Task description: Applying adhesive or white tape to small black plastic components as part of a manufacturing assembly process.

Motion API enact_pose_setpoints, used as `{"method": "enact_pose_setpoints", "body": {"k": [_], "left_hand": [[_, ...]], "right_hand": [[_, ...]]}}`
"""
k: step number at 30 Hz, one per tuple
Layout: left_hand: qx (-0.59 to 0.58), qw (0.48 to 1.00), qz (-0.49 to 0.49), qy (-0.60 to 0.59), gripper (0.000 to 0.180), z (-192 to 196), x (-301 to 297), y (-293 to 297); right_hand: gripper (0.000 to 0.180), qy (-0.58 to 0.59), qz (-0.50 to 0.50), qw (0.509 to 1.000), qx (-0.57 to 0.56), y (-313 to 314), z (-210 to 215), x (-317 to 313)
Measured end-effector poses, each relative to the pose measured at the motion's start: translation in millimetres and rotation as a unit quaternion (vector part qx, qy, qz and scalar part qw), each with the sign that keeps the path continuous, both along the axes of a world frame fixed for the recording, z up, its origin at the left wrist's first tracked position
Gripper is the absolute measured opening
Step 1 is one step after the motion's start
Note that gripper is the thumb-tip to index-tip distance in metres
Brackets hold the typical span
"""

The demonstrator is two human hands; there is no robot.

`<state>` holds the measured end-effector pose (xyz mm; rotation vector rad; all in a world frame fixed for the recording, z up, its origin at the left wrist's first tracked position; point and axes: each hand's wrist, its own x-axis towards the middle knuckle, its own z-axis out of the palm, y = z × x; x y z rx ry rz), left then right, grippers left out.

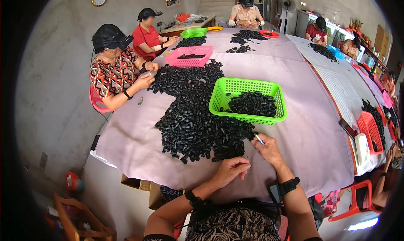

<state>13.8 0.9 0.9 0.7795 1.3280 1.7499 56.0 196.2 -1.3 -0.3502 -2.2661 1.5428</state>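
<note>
green basket (275, 99), black parts (193, 123)

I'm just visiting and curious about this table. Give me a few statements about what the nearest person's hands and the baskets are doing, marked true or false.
1. The right hand holds a small slim tool. True.
2. The left hand rests inside the green basket. False: it is on the cloth, near the pile of black parts.
3. The green basket holds black parts. True.
4. The pink basket is nearest the person. False: it lies farther off, beyond the pile.

Slim silver tool (259, 139) points up-left beside heaped small black parts (198, 123)
</note>
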Motion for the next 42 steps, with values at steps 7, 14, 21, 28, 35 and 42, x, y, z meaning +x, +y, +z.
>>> {"method": "enact_pose_setpoints", "body": {"k": [7, 14, 21, 28, 35, 42], "left_hand": [[-0.114, 0.985, -0.104, 0.074, 0.012, 18.8, 4.7, -37.8], [-0.196, 0.975, -0.082, 0.069, 0.015, 37.7, 2.9, -116.4], [-0.231, 0.962, -0.030, -0.140, 0.012, 0.8, -7.6, -198.8], [-0.175, 0.933, 0.109, -0.293, 0.022, -107.0, 4.2, -271.7], [-0.278, 0.911, 0.095, -0.289, 0.028, -46.5, 78.3, -246.7], [-0.248, 0.855, -0.167, -0.423, 0.035, -145.6, 73.4, -313.9]], "right_hand": [[0.011, -0.012, -0.003, 1.000, 0.000, -1.3, 3.7, 1.8], [0.012, -0.002, 0.004, 0.999, 0.039, 0.9, 2.9, 1.9], [0.013, -0.006, -0.001, 0.999, 0.043, -1.3, 6.1, 1.5], [0.013, 0.003, -0.003, 0.998, 0.056, -2.9, 4.8, 1.7], [0.012, -0.007, -0.005, 0.999, 0.050, 0.1, 2.7, 4.5], [0.011, 0.018, 0.016, 0.998, 0.060, -2.6, 1.6, -4.2]]}}
